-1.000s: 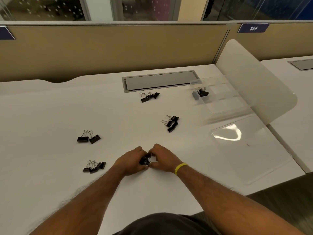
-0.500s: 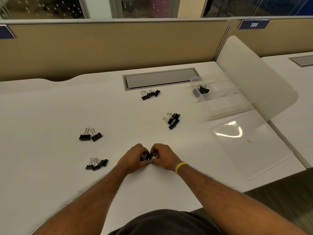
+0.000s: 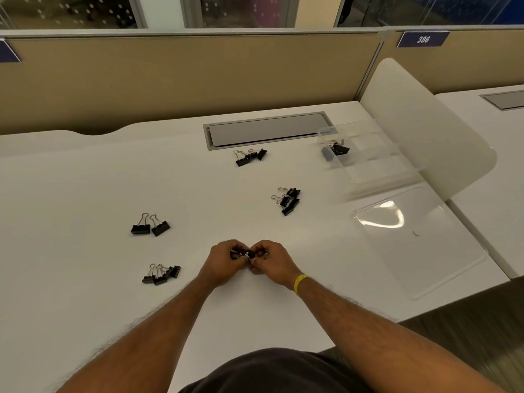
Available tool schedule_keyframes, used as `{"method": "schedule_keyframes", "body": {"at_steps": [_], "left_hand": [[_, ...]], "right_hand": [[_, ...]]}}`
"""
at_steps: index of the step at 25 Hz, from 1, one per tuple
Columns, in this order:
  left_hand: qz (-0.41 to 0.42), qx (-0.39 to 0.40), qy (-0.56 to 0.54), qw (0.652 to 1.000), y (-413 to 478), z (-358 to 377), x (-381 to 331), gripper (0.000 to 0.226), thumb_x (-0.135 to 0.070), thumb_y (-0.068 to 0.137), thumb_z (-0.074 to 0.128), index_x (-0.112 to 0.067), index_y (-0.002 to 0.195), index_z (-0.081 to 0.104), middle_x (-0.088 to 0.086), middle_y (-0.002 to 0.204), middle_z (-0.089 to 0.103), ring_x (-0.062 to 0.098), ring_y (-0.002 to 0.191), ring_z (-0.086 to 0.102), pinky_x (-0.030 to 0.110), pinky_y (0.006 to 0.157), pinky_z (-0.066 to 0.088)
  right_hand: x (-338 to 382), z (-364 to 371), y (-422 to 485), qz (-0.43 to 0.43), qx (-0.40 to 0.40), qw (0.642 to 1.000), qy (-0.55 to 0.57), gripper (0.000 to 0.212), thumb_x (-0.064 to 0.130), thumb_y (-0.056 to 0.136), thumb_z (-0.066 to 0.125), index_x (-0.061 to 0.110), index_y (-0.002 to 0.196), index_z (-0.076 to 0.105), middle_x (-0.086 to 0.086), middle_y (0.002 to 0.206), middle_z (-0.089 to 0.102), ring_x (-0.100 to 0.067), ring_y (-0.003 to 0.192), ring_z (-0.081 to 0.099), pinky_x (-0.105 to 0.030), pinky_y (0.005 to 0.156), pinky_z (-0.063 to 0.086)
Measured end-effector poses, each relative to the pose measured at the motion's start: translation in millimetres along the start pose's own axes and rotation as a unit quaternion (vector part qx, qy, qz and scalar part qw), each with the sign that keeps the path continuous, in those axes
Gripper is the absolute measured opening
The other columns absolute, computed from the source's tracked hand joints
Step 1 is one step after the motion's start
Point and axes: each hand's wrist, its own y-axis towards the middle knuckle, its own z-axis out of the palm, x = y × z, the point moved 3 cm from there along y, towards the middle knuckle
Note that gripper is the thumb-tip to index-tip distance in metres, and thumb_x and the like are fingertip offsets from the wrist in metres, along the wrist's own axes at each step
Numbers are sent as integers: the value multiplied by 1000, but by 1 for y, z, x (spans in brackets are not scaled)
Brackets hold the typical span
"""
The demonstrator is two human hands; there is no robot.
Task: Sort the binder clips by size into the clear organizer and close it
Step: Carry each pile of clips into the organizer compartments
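I am in the middle of the sorting step. Both hands meet low in the centre of the frame. My left hand (image 3: 222, 263) and my right hand (image 3: 273, 263), the one with the yellow wristband (image 3: 300, 283), have their fingers (image 3: 237, 246) curled in tight around a small black binder clip (image 3: 246, 255), pinching it between them close over the tabletop (image 3: 85, 194). I cannot tell whether it is one clip or two stuck together, because the knuckles hide most of it.

The clear organizer (image 3: 371, 171) sits in the upper right of the frame. It is open, with its lid (image 3: 425, 251) lying flat on the tabletop below it, toward the right edge. A few stored clips (image 3: 337, 150) lie in its leftmost compartment. Glare keeps me from judging the other compartments.

Four loose groups wait on the tabletop:
- an upper cluster (image 3: 250, 157) by the grey cable hatch (image 3: 266, 130)
- a middle cluster (image 3: 289, 198) right of centre
- a larger pair (image 3: 150, 226) at mid left
- a lower-left bunch (image 3: 161, 273) near my left wrist

I judge that most of the sorting lies ahead and closing is far off. The next move calls for freeing one hand and carrying this clip up and right to the organizer. There I must judge its size against the stored clips before dropping it: the same size joins them, otherwise it takes a fresh compartment.
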Motion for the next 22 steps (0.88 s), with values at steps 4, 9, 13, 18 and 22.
{"method": "schedule_keyframes", "body": {"at_steps": [4, 9, 13, 18, 22], "left_hand": [[-28, 0, -72, 997, -1, 0, 5, 18, -13, 84, 65, -21, 100, 70, -4, 95, 73, 11, 88, 70, 28, 80, 57], [-94, -3, -203, 975, -4, 7, -2, 29, 1, 86, 51, -16, 98, 71, 6, 97, 74, 23, 94, 69, 36, 88, 56], [-124, 4, -311, 942, 1, 12, -7, 34, 4, 89, 40, -4, 101, 70, 21, 106, 71, 32, 98, 66, 46, 93, 54], [-108, 36, -343, 933, 4, 19, -19, 25, -12, 96, 51, -1, 107, 70, 20, 105, 71, 29, 96, 68, 39, 89, 56], [-107, 33, -332, 937, 13, 29, -28, 19, -11, 95, 58, -3, 106, 70, 16, 102, 73, 26, 96, 69, 34, 88, 56]], "right_hand": [[4, 8, -2, 38, -14, 995, 92, 18, -1, 91, 50, 7, 101, 62, -13, 91, 69, -24, 76, 70, -42, 77, 60], [10, 7, -1, 79, -34, 984, 158, 29, -1, 90, 32, 5, 99, 59, -17, 83, 66, -24, 67, 65, -43, 73, 59], [16, 0, -2, 76, -45, 974, 210, 31, 2, 91, 30, 1, 96, 60, -15, 78, 64, -21, 65, 66, -30, 63, 56], [17, -11, 1, 55, -60, 973, 217, 23, 12, 98, 41, 4, 93, 62, -12, 77, 65, -18, 61, 64, -27, 58, 54], [17, -25, 0, 44, -80, 978, 187, 13, 5, 95, 51, 8, 88, 62, -8, 74, 63, -15, 59, 55, -24, 54, 48]]}}
